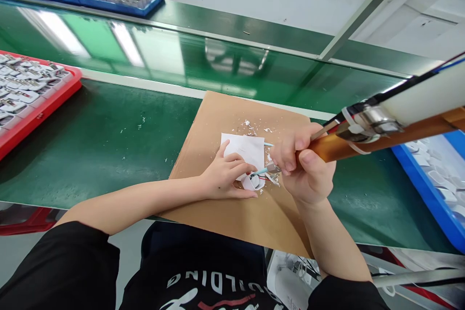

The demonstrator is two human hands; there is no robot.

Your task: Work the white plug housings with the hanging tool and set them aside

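Beyond the white part (255,182), white sheet (247,147), scraps (247,123)

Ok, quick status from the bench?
Left hand at white part. Right hand gripping orange tool. Blue tip at the part. White scraps nearby.

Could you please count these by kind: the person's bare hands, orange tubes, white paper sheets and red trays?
Left hand and right hand: 2
Orange tube: 1
White paper sheet: 1
Red tray: 1
Total: 5
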